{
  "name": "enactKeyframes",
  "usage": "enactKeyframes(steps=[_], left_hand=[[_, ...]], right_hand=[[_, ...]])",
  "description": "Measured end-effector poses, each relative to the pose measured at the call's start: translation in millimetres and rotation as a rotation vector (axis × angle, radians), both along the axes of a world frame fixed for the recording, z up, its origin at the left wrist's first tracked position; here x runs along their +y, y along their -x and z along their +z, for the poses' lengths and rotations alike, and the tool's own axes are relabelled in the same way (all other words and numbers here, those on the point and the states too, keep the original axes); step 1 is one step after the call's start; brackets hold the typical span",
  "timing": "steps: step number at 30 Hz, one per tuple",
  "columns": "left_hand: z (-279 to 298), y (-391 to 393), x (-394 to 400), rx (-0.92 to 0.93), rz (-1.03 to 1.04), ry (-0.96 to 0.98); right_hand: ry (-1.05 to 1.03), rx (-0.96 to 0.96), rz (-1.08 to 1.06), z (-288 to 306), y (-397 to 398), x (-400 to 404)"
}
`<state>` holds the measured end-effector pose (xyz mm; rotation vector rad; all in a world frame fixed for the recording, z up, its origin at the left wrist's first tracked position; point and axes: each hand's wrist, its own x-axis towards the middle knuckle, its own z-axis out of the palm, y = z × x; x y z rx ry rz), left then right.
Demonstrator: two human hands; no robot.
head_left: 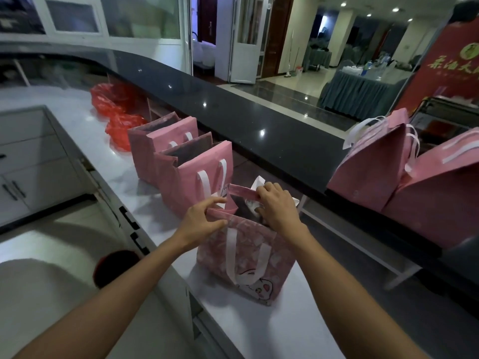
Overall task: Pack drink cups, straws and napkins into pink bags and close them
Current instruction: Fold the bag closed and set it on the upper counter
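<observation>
A pink bag (248,257) with white handles and a cartoon print stands open on the white counter in front of me. My left hand (204,221) pinches the near left rim of its mouth. My right hand (277,206) grips the far rim, fingers curled over the edge. Something white shows inside the bag between my hands; I cannot tell what it is. Two more open pink bags (199,174) (160,143) stand in a row behind it. Two closed pink bags (375,164) (440,198) sit on the dark upper ledge at the right.
Red plastic bags (116,110) lie at the far end of the white counter (108,156). The dark raised ledge (259,125) runs along the right of the bags. A cabinet with drawers (31,161) stands at the left, across the aisle.
</observation>
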<state>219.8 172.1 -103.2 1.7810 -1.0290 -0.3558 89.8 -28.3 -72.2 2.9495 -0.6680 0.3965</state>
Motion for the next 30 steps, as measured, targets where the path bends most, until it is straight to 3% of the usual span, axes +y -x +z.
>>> enactKeyframes(steps=[12, 23, 30], left_hand=[[-8.2, 3.4, -13.3, 0.045, -0.042, 0.044], [-17.0, -28.6, -42.4, 0.054, -0.221, 0.102], [-30.9, -47.7, -55.2, 0.055, -0.338, 0.161]], right_hand=[[0.125, -0.03, 0.054, -3.7, -5.9, -18.6], [0.377, 0.034, -0.021, -8.5, -34.8, -35.4], [0.266, -0.004, -0.033, -9.9, -47.1, -32.8]])
